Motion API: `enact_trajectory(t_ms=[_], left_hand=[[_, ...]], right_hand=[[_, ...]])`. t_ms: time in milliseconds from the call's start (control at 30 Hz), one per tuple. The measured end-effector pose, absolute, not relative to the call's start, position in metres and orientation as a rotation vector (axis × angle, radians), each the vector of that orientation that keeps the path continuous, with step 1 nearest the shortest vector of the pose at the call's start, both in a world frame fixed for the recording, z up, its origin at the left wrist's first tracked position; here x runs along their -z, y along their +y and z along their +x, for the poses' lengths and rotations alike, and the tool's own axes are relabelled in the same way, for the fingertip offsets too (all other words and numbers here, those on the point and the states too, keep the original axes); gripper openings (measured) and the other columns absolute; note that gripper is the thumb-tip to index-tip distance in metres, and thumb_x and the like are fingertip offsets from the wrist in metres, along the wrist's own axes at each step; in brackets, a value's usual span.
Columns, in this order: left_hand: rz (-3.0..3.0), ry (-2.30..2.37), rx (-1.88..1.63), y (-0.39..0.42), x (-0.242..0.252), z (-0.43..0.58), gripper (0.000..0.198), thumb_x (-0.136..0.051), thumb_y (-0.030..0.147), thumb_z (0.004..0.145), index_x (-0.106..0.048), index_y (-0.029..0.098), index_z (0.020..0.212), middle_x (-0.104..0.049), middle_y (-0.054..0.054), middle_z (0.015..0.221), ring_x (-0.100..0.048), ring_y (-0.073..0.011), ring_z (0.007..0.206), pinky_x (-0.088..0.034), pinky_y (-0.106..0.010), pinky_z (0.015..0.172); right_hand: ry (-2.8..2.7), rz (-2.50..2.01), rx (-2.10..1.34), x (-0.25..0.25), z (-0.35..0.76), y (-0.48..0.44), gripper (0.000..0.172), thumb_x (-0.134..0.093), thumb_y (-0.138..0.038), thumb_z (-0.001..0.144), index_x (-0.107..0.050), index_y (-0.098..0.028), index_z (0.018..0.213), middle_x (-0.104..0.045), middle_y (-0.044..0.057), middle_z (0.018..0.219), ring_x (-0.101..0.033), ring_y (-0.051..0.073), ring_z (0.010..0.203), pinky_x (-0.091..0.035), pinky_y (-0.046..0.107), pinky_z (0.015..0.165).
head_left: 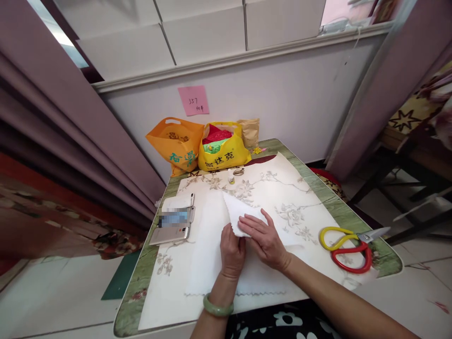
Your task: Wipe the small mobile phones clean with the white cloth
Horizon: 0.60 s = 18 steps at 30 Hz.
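A white piece of fabric (212,249) with a zigzag-cut lower edge lies spread on the table (339,212). A smaller folded white piece (240,209) rests on top of it. My left hand (232,252), with a green bangle on the wrist, is curled and pinches the near edge of the folded piece. My right hand (263,238) lies flat on that piece with its fingers stretched out, pressing it down.
Yellow-and-red scissors (348,247) lie at the right. A phone (171,228) and a pen sit at the left. Two bags, orange (176,143) and yellow (221,150), stand at the far edge, with a small bottle (231,179) before them. A flower-patterned sheet covers the table.
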<state>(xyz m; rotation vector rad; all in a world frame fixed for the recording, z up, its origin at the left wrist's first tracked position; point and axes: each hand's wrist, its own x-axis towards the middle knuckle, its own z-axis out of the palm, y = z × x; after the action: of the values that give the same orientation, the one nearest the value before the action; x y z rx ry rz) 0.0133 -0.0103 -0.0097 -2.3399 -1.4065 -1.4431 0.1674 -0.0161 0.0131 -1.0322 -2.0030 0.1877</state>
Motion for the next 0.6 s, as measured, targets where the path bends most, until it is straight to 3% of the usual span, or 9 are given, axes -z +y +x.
enact_trajectory(t_ms=[167,300,400,500,600], left_hand=[[-2.296,-1.439,1.499,-0.009,0.009,0.011,0.029,-0.049,0.017,0.091,-0.052,0.017,0.119,-0.064,-0.012,0.107,-0.059,-0.0219,0.103,-0.052,-0.039,0.086],[-2.318,-1.473,1.465,-0.007,0.011,0.012,0.031,-0.053,0.022,0.09,-0.052,0.017,0.12,-0.063,-0.012,0.109,-0.059,-0.0224,0.103,-0.051,-0.04,0.088],[-2.514,-1.484,1.247,-0.007,0.012,0.016,0.037,-0.062,0.028,0.084,-0.054,0.019,0.119,-0.063,-0.012,0.114,-0.057,-0.0245,0.109,-0.048,-0.044,0.095],[-2.622,-1.511,1.106,-0.009,0.01,0.018,0.046,-0.068,0.032,0.079,-0.053,0.02,0.121,-0.06,-0.012,0.121,-0.054,-0.0265,0.116,-0.04,-0.049,0.104],[-2.548,-1.658,1.062,-0.01,0.005,0.016,0.05,-0.063,0.029,0.079,-0.048,0.021,0.127,-0.055,-0.013,0.13,-0.048,-0.0293,0.123,-0.025,-0.058,0.111]], right_hand=[[-1.965,-1.184,-0.201,-0.004,0.17,-0.015,0.049,-0.034,-0.024,0.098,-0.032,-0.03,0.147,-0.051,0.003,0.141,-0.042,0.022,0.135,-0.018,0.055,0.115],[-2.042,-1.134,-0.24,0.001,0.181,-0.005,0.044,-0.036,-0.026,0.098,-0.042,-0.028,0.142,-0.053,0.004,0.14,-0.042,0.022,0.134,-0.017,0.053,0.116],[-1.71,-1.414,-0.299,0.004,0.193,0.007,0.037,-0.033,-0.031,0.098,-0.057,-0.024,0.126,-0.065,0.007,0.124,-0.055,0.024,0.122,-0.027,0.054,0.11],[-1.509,-1.488,-0.339,0.001,0.206,0.016,0.037,-0.033,-0.038,0.097,-0.066,-0.022,0.096,-0.071,0.006,0.097,-0.063,0.022,0.095,-0.038,0.046,0.1],[-1.345,-1.516,-0.413,-0.004,0.217,0.019,0.042,-0.035,-0.048,0.095,-0.054,-0.022,0.067,-0.056,-0.001,0.062,-0.053,0.017,0.065,-0.045,0.031,0.072]])
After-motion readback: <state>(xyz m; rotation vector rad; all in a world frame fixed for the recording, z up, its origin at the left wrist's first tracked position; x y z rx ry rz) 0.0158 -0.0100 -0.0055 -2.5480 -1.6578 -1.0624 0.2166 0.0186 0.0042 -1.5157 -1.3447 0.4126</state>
